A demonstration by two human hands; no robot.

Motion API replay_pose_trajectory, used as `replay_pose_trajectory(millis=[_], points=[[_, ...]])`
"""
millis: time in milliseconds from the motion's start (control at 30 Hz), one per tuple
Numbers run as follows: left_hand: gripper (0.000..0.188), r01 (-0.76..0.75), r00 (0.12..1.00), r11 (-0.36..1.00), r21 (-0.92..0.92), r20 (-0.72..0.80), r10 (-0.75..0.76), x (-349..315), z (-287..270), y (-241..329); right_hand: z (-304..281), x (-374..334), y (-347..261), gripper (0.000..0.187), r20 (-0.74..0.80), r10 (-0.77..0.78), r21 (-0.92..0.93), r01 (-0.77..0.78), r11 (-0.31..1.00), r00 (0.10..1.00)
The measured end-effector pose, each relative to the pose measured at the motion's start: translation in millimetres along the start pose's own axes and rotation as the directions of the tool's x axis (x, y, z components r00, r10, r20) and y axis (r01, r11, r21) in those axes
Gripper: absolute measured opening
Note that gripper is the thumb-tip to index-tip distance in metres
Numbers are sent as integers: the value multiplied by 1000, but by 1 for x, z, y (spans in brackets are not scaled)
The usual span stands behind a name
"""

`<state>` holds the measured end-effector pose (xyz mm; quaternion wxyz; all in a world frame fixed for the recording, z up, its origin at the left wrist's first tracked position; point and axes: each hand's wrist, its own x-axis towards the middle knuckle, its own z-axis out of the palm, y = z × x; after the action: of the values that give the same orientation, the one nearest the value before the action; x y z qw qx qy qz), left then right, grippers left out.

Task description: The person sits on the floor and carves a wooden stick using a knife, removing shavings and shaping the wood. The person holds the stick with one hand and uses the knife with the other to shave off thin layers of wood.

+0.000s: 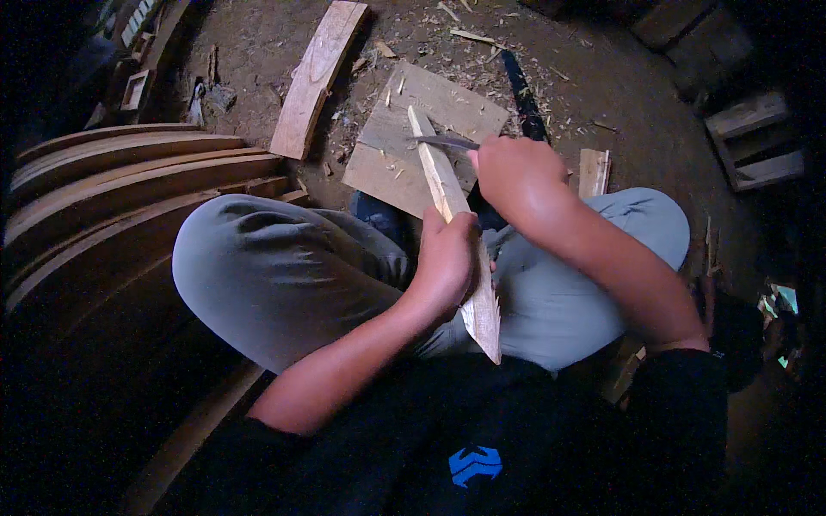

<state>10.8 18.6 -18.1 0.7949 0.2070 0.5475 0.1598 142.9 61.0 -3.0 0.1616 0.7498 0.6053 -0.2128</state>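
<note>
My left hand (447,258) is wrapped round the middle of a pale, roughly cut wooden stick (440,176). One end of the stick points away over a board; the other, splintered and pointed, lies near my lap. In my right hand (518,168) is a knife, its handle hidden by the fingers. The dark knife blade (449,142) crosses the stick near its far end and appears to touch it. Beneath them a square wooden board (387,168) lies on the ground between my feet.
Long curved-looking planks (129,159) are stacked at the left. A thick plank (318,77) lies beyond my left knee. Wood shavings (568,95) litter the dirt floor around a dark strip (522,95). A short wood block (594,172) stands by my right knee, and a wooden frame (753,142) is farther right.
</note>
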Motion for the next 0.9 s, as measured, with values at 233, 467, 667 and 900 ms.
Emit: replay_pose_trajectory(millis=[233, 467, 667, 900], points=[[23, 117, 992, 993, -16, 48, -116, -5, 4, 16, -4, 11, 23, 43, 8, 7, -6, -7, 1000, 1000], [24, 105, 993, 994, -42, 57, -103, -9, 1, 18, -46, -68, 39, 40, -58, -59, 24, 61, 998, 997], [25, 92, 994, 995, -33, 71, -89, -11, 3, 18, -62, -102, 32, 36, -18, -91, 20, 92, 996, 996], [25, 97, 994, 994, -46, 50, -95, -9, 1, 13, -45, -101, 29, 35, -40, -176, -14, 176, 984, 984]])
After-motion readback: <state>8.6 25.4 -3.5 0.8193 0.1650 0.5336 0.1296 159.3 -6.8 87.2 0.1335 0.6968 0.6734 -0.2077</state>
